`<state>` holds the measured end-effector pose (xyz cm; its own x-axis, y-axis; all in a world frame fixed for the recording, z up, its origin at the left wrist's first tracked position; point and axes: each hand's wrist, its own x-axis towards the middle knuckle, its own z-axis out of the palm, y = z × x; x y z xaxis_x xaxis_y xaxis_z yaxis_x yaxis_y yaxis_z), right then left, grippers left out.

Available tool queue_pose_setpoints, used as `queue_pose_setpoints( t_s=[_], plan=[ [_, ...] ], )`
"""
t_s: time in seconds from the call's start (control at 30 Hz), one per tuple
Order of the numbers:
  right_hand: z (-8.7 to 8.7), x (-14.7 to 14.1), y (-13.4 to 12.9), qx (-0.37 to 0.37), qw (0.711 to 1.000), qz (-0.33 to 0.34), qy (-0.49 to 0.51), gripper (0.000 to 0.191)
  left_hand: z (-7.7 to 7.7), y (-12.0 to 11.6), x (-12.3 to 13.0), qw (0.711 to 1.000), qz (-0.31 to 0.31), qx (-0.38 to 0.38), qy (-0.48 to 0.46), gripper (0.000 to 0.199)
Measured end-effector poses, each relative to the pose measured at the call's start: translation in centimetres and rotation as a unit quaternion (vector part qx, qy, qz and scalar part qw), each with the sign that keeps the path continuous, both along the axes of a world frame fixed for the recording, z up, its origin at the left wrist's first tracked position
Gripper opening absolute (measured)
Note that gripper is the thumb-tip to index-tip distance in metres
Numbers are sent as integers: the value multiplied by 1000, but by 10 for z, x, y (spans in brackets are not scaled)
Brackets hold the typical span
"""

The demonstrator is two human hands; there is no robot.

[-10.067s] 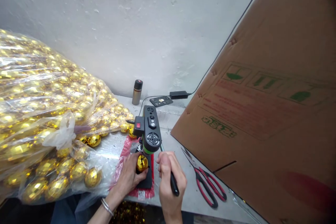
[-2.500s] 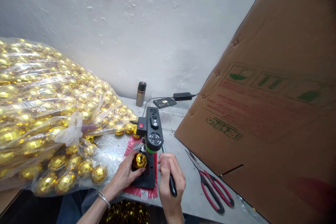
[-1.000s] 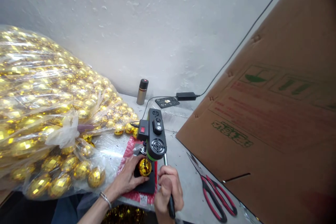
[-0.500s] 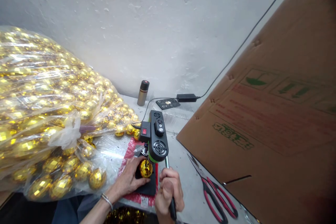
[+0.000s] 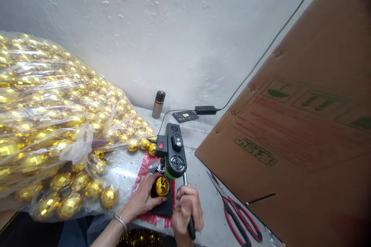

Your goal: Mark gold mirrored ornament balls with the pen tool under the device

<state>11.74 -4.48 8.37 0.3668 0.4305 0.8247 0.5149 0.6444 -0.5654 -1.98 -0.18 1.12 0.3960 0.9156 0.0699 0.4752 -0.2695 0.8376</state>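
My left hand holds a shiny gold ball between thumb and fingers, over the black base of a small press. The black press head, with a red switch at its side, stands just above and behind the ball. To the right, my right hand is closed around the black grip of the press's metal lever. Under the base lies a red plastic sheet.
A big clear bag of gold balls fills the left side. Scissors lie right of my right hand, beside a large cardboard box. Behind the press are a bottle, a phone-like black object and a power adapter.
The view has shifted slightly. Both hands keep their places on the ball and the lever, with no clear movement.
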Motion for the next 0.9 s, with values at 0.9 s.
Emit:
queue_pose_setpoints(
  t_s=[0.9],
  plan=[
    [94, 8, -10, -164, 985, 45, 3, 39, 2, -16, -8, 1000, -16, -5, -9, 71]
  ],
)
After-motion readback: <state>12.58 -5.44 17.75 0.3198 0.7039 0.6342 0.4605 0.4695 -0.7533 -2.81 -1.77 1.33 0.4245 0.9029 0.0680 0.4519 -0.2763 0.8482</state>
